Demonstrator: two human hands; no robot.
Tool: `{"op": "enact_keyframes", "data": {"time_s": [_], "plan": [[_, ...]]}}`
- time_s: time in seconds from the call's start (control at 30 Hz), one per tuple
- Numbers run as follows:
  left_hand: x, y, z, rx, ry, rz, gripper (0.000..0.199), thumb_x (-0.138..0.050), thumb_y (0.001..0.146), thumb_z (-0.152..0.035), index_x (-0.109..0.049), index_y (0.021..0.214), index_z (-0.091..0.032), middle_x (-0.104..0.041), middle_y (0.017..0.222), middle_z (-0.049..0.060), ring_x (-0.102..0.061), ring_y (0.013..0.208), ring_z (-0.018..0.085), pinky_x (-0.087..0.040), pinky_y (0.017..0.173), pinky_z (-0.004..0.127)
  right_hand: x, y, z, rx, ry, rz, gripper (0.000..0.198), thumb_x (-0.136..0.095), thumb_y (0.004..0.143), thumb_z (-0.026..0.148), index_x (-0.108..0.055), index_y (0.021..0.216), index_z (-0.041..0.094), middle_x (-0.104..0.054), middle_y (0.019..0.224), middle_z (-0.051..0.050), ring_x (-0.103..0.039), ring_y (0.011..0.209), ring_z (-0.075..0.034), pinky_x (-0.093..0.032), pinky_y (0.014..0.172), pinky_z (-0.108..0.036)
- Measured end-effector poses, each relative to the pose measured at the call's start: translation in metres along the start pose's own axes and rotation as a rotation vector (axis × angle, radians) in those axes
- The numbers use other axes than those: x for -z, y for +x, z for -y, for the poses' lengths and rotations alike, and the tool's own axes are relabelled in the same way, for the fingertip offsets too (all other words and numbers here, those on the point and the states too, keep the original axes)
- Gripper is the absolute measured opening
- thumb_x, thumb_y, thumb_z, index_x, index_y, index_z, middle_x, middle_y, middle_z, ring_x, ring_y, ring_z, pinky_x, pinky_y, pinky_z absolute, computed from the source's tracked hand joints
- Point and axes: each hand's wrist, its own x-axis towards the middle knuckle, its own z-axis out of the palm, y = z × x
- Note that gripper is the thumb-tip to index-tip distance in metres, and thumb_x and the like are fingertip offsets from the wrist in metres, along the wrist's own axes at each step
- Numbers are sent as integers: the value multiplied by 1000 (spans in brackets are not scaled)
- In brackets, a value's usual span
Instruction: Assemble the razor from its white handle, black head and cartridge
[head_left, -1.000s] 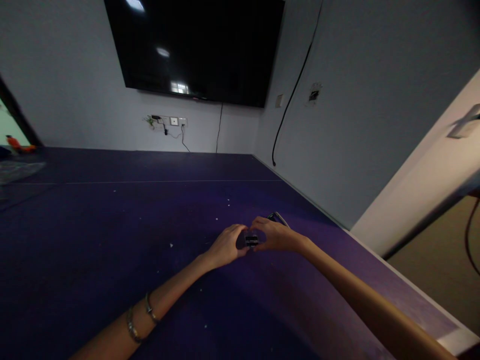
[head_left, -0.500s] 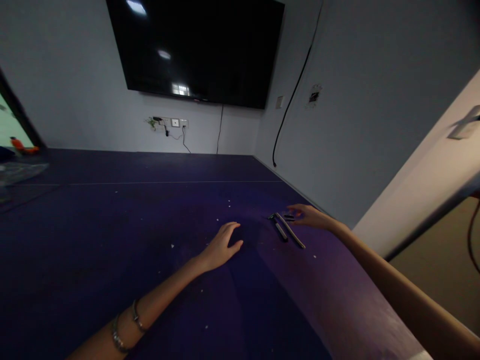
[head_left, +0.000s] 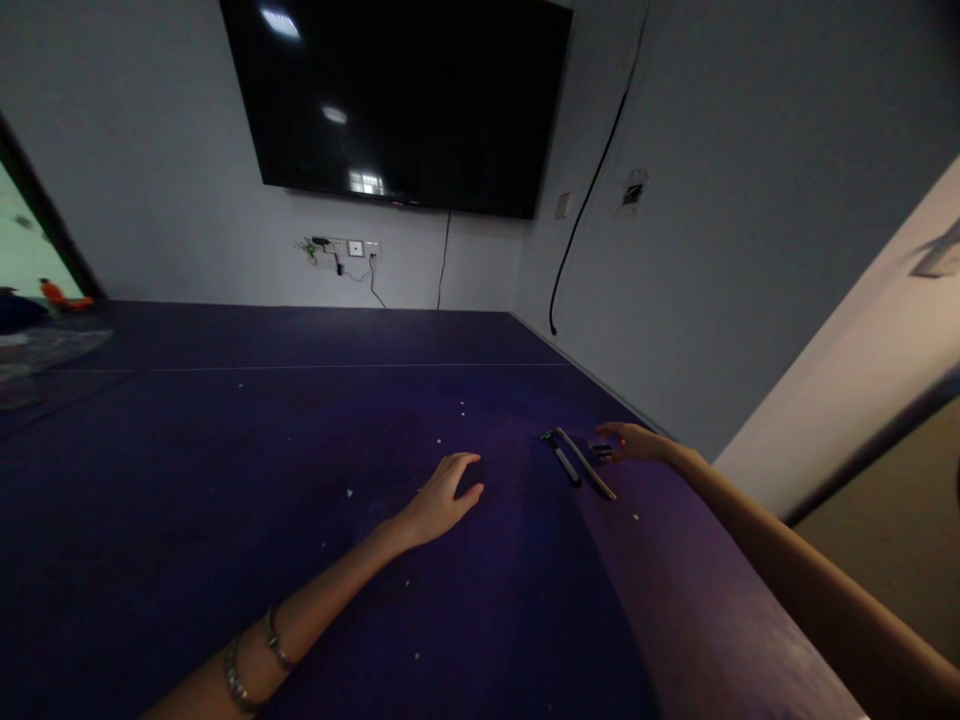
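My left hand [head_left: 436,503] hovers over or rests on the purple tabletop, thumb and fingers apart, holding nothing. On the right, my right hand [head_left: 632,443] has small dark pieces with pale edges [head_left: 601,452] between thumb and fingertips; they are too small to name. Just left of that hand lie a razor [head_left: 565,464] with a dark head and a grey-and-black handle, and a long thin pale strip [head_left: 589,466]. Razor and strip lie side by side, close together at their far ends. Two bracelets circle my left forearm.
The purple table [head_left: 262,430] reaches the walls, with small white scraps scattered on it. Clear plastic wrapping [head_left: 56,350] and an orange object [head_left: 64,297] are at the far left. A black cable [head_left: 589,195] hangs on the right wall; a television [head_left: 405,100] hangs ahead.
My right hand has moved slightly right, away from the razor and strip, and the small dark pieces have shifted with it. My left hand keeps nearly the same place. The view has shifted slightly.
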Motion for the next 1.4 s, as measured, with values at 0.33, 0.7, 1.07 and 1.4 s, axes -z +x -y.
{"op": "enact_keyframes", "data": {"time_s": [0.33, 0.7, 1.07, 1.4], "plan": [[5, -4, -4, 23, 0, 21, 36, -48, 84, -30, -47, 119, -21, -51, 124, 9, -45, 118, 22, -34, 103, 41, -8, 5, -2, -16, 5, 28, 65, -58, 55, 14, -55, 120, 14, -64, 109, -10, -62, 85, -23, -49, 71, -29], [3, -3, -8, 10, -2, 38, 35, -48, 84, -29, -47, 118, -21, -52, 123, 9, -46, 117, 21, -35, 102, 41, -9, 3, 4, -13, 20, 17, 66, -57, 53, 14, -57, 119, 19, -64, 110, -9, -62, 84, -24, -49, 71, -30], [5, -4, -4, 49, 13, 62, 37, -47, 84, -32, -46, 120, -20, -51, 124, 9, -46, 118, 21, -35, 102, 39, -10, 5, 2, 0, 11, 46, 68, -59, 56, 16, -53, 124, 17, -61, 117, -11, -62, 88, -25, -50, 75, -31], [8, -4, 14, 54, 60, 27, 37, -47, 84, -32, -47, 118, -18, -52, 122, 11, -46, 117, 21, -35, 102, 38, -11, 11, 4, -27, -69, 1, 75, -65, 61, 23, -43, 132, 15, -55, 125, -15, -59, 101, -27, -48, 83, -32]]}}
